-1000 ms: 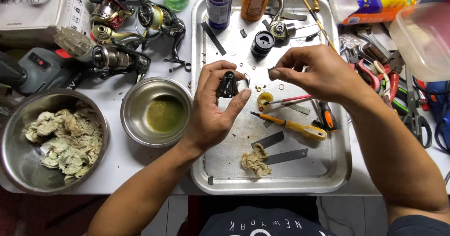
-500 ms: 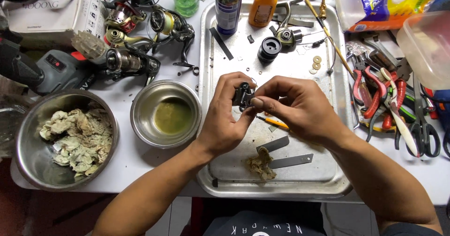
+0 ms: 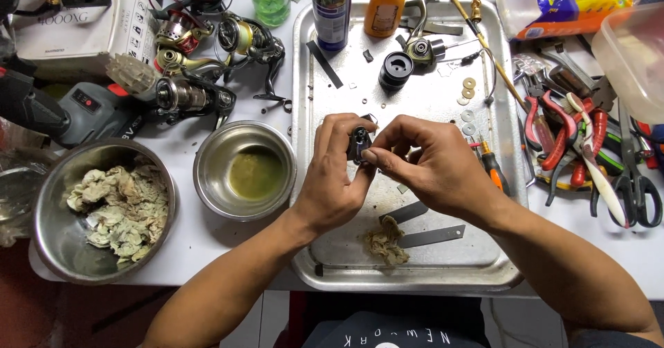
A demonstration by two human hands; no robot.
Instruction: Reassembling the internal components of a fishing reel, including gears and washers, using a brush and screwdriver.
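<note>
My left hand grips a small black reel part above the middle of a metal tray. My right hand meets it from the right, thumb and forefinger pinched against the part's lower edge. Whether the right fingers hold a tiny piece of their own is hidden. An orange-handled screwdriver lies partly under my right hand. A dirty rag wad and two dark flat strips rest on the tray below my hands.
A steel bowl of yellowish liquid sits left of the tray, a bigger bowl of rags beyond it. Fishing reels, a drill, bottles, washers, pliers and scissors crowd the table.
My right hand came in from the right and closed on the black part held by my left hand. The view shifted slightly.
</note>
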